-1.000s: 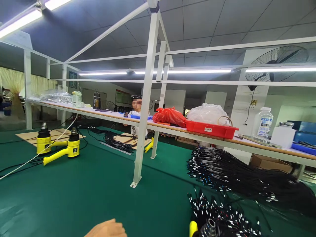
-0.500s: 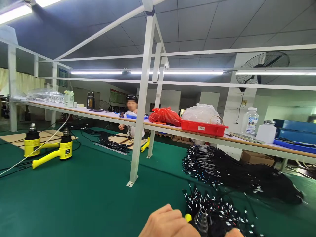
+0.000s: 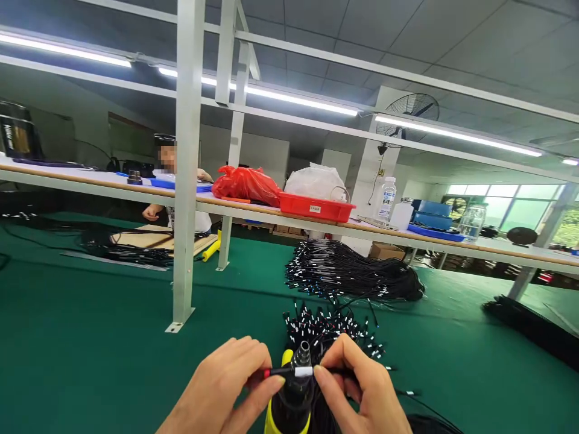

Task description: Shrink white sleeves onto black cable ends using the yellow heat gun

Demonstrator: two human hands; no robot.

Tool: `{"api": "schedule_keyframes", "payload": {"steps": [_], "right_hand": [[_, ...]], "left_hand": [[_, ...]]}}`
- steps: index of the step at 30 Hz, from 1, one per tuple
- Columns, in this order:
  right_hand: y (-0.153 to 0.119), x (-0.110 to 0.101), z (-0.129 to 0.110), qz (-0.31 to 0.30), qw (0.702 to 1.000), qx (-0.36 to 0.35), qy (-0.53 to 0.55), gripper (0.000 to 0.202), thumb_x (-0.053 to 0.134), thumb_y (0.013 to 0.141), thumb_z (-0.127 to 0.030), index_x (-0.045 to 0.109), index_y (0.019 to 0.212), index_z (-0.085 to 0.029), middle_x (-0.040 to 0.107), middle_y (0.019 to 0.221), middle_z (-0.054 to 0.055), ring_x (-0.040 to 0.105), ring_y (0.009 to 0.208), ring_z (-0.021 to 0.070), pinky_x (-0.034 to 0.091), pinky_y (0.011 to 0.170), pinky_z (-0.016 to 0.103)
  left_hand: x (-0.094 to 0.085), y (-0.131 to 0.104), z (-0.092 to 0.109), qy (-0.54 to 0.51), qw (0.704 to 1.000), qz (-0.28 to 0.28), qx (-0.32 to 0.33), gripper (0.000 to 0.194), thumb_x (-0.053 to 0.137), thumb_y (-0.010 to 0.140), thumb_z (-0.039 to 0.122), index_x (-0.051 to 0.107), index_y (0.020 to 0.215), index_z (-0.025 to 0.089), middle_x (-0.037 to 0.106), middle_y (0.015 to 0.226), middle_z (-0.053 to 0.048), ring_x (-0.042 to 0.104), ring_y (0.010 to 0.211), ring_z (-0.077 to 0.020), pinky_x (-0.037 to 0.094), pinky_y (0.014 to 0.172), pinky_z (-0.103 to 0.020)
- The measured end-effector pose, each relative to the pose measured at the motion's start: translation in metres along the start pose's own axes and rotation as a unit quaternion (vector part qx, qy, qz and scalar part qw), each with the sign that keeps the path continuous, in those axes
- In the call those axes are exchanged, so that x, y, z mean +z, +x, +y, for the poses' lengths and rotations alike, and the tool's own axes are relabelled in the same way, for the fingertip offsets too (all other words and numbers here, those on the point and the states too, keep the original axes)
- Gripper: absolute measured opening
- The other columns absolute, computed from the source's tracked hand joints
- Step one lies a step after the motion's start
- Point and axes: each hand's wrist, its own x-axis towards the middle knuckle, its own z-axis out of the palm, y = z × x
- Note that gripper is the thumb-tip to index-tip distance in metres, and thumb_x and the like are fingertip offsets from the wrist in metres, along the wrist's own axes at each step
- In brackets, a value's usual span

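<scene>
Between my two hands a black cable point(image 3: 284, 372) with a white sleeve and a red tip runs level across the view. My left hand point(image 3: 230, 383) pinches it by the red end. Just right of the white sleeve, my right hand point(image 3: 357, 386) grips it between thumb and fingers. The sleeve is over the metal nozzle of a yellow and black heat gun point(image 3: 296, 398), which points upward; whether they touch I cannot tell. Behind my hands lies a heap of black cables with white sleeves point(image 3: 316, 322).
A larger bundle of black cables point(image 3: 344, 271) lies farther back on the green table point(image 3: 122, 361). A white post point(image 3: 184, 181) stands left of centre. The raised shelf carries a red tray point(image 3: 316, 208), a red bag point(image 3: 248, 184) and bottles. A person point(image 3: 190, 220) is across the table.
The view has swung right and down. Both hands now show with the cable held between them over the nozzle; before, only part of them showed at the bottom edge.
</scene>
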Motion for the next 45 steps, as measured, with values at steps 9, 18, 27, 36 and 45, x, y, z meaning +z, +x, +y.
{"api": "schedule_keyframes", "payload": {"steps": [9,18,27,36,45], "right_hand": [[0.009,-0.030,-0.020,0.022,0.999,0.041,-0.023,0.025,0.051,0.093,-0.034,0.049,0.072,-0.020,0.048,0.066,-0.003,0.042,0.058,0.0100,0.033,0.052,0.021],[0.011,-0.041,-0.020,0.006,0.998,0.052,-0.035,0.022,0.052,0.093,-0.034,0.051,0.075,-0.020,0.049,0.069,-0.004,0.039,0.059,0.0099,0.032,0.053,0.023],[0.007,-0.035,-0.015,-0.016,0.998,0.050,-0.026,0.021,0.050,0.094,-0.031,0.052,0.076,-0.020,0.045,0.066,-0.005,0.037,0.059,0.0108,0.030,0.053,0.024],[0.013,-0.022,-0.009,-0.010,0.998,0.053,-0.024,0.020,0.052,0.092,-0.028,0.050,0.074,-0.020,0.050,0.068,-0.005,0.042,0.060,0.0104,0.032,0.054,0.023],[0.018,-0.014,0.000,0.018,0.997,0.040,-0.064,0.017,0.054,0.090,-0.023,0.049,0.074,-0.020,0.051,0.066,-0.006,0.044,0.061,0.0109,0.030,0.056,0.023]], "left_hand": [[0.002,0.029,0.009,-0.096,0.990,-0.068,-0.081,0.036,0.035,0.099,0.047,0.049,0.076,0.023,0.052,0.073,0.006,0.048,0.067,-0.0117,0.036,0.062,-0.022],[0.003,0.040,0.015,-0.123,0.989,-0.045,-0.063,0.040,0.035,0.099,0.046,0.044,0.068,0.022,0.048,0.065,0.006,0.042,0.059,-0.0111,0.033,0.054,-0.022],[0.010,0.030,0.010,-0.131,0.984,-0.060,-0.106,0.043,0.034,0.098,0.050,0.042,0.067,0.022,0.046,0.064,0.005,0.039,0.057,-0.0124,0.031,0.053,-0.023],[0.018,0.032,0.004,-0.161,0.974,-0.052,-0.152,0.047,0.031,0.097,0.055,0.033,0.065,0.022,0.035,0.061,0.006,0.029,0.057,-0.0128,0.026,0.053,-0.025],[0.024,0.036,-0.005,-0.177,0.966,-0.064,-0.177,0.046,0.036,0.094,0.059,0.042,0.067,0.021,0.038,0.063,0.006,0.030,0.059,-0.0128,0.026,0.055,-0.025]]}}
